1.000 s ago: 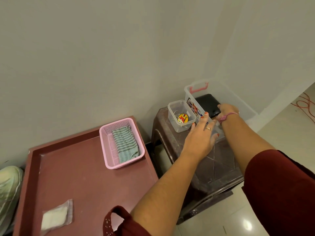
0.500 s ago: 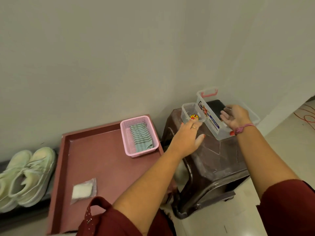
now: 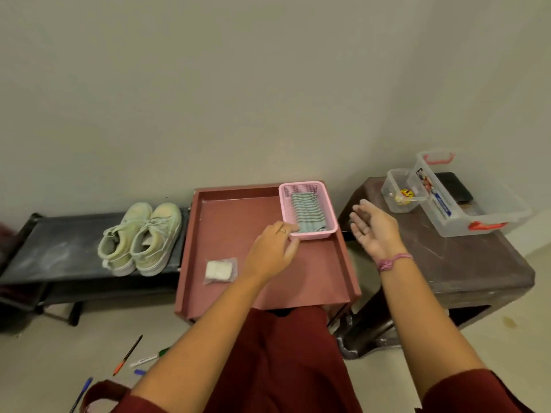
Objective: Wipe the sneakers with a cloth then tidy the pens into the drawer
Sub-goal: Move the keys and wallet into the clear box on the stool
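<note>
Left hand (image 3: 272, 248) touches pink basket (image 3: 310, 189) rim; right hand (image 3: 374, 229) open, empty.

Sneakers (image 3: 140, 238): pale green fabric uppers, matt, scuffed and soiled; white rubber-like soles. Low bench (image 3: 59, 248) beneath them: black, matt, with pale dusty smears across its top. Red-brown tray (image 3: 238, 210): matt, smooth, painted or laminated look; exact material cannot be told. Pink basket (image 3: 329, 204): moulded plastic, perforated mesh walls, slight sheen. Striped cloth (image 3: 308, 216): woven fabric, soft, matt, folded. Small packet (image 3: 220, 270): clear glossy plastic film over a white pad. Brown stool (image 3: 447, 257): moulded plastic, semi-glossy, scratched and worn. Two clear containers (image 3: 483, 210): transparent plastic, glossy; the larger has red plastic handles. Pens (image 3: 128, 354): smooth plastic barrels. Floor (image 3: 98, 332): pale tile, faint gloss.
</note>
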